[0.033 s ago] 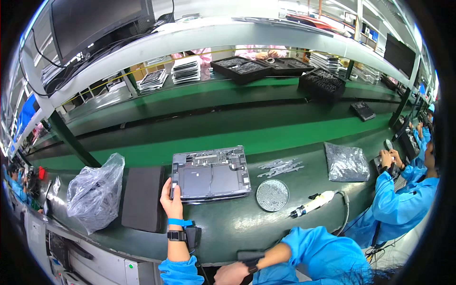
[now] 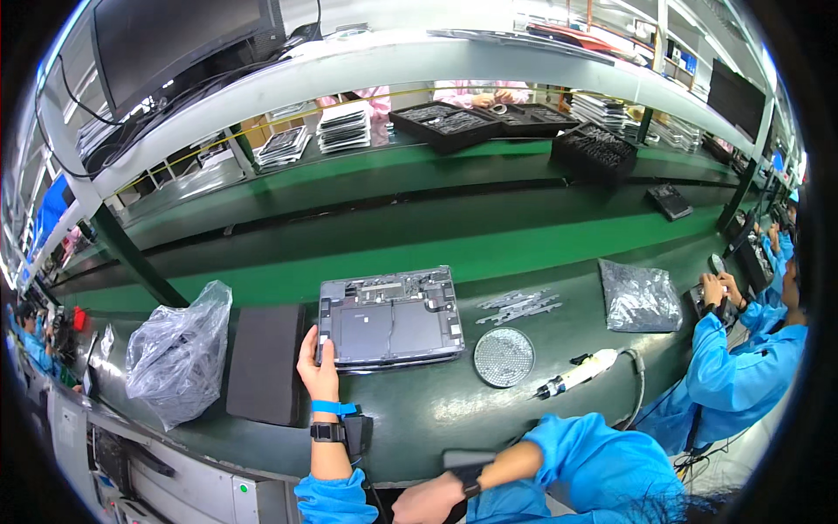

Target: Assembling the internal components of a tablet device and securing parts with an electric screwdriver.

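An opened laptop base [image 2: 367,327] with its battery and circuit board bare lies in front of me on the green bench. My left hand [image 2: 318,367] grips its left edge, the thumb on top and the fingers at the side. A blue strap and a dark band circle that wrist. Low in the picture, my right hand [image 2: 429,500] is at the bench's front edge, its fingers mostly hidden. Beside that wrist lies a dark flat object [image 2: 467,458]. Right of the laptop are grey metal strips [image 2: 517,307], a round dish of small screws [image 2: 504,356] and a white electric screwdriver [image 2: 578,374].
A black foam block [image 2: 265,367] and a crumpled clear plastic bag [image 2: 179,358] are at the left. A grey bag [image 2: 640,297] lies at the right, near a co-worker in a blue sleeve [image 2: 729,371]. Black parts trays [image 2: 449,129] stand across the bench, under a shelf beam [image 2: 367,74].
The whole view has shifted very slightly. My right wrist has moved a little to the right, showing more of the dark flat object. My left hand stays on the laptop base.
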`<action>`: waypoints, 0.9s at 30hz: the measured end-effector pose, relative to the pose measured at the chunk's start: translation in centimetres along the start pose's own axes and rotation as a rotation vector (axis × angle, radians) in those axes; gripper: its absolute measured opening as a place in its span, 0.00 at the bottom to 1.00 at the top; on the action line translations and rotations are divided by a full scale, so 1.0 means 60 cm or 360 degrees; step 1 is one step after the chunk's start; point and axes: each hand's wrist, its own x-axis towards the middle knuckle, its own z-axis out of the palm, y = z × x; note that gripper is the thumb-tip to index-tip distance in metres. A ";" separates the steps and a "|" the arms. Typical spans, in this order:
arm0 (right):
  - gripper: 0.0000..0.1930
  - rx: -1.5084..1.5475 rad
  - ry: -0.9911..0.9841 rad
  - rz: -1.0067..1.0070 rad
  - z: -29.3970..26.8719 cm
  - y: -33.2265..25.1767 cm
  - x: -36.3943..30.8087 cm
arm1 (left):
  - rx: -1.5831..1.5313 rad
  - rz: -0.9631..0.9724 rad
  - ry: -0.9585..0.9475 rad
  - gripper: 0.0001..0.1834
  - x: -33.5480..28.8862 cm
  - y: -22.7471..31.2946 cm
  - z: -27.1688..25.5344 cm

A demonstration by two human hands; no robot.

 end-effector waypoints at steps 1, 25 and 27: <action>0.12 0.0160 -0.0044 0.0139 -0.076 -0.076 -0.002 | -0.0006 0.0000 0.0007 0.22 -0.001 -0.002 -0.008; 0.45 0.0928 0.2981 0.0392 -0.315 -0.067 -0.217 | -0.0049 0.0043 0.0030 0.28 -0.008 0.023 -0.007; 0.45 0.0921 0.2917 0.0427 -0.316 -0.071 -0.218 | -0.0043 0.0034 0.0060 0.27 -0.008 0.038 -0.001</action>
